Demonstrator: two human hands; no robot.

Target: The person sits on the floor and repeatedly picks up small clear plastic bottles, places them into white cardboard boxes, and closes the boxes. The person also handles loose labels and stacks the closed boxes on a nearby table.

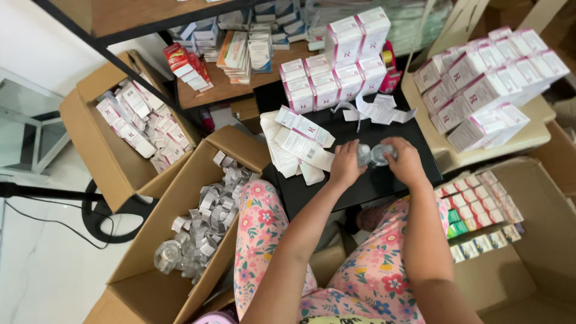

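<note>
**Bottle in hand over the black desk: status and layout**

Your left hand (345, 165) and right hand (406, 161) meet above the black desk (366, 186). Between them you hold a small clear bottle (373, 155). The fingers of both hands are curled around its ends; how tightly they close cannot be told from this view.

Progress, as judged from the layout:
- Done: a block of closed white-and-pink boxes (333, 78) stands at the far edge of the desk, two tiers high. A larger batch of the same boxes (486, 90) lies in rows on the beige table (534, 135) to your right.
- Left: a carton of loose clear bottles (201, 225), each with a white paper band, sits at your left knee and appears well filled. A stack of flat unfolded boxes (297, 147) lies just beside your left hand, and folded paper leaflets (378, 111) lie scattered beyond the bottle.

Other packages:
- A second carton (144, 129), further left, holds small white boxes with pink edges.
- The carton at your right (480, 216) holds rows of small pink, green and white boxes.
- A wooden shelf (228, 87) beyond carries red boxes (187, 66) and stacks of white-and-blue boxes (249, 48).
</note>
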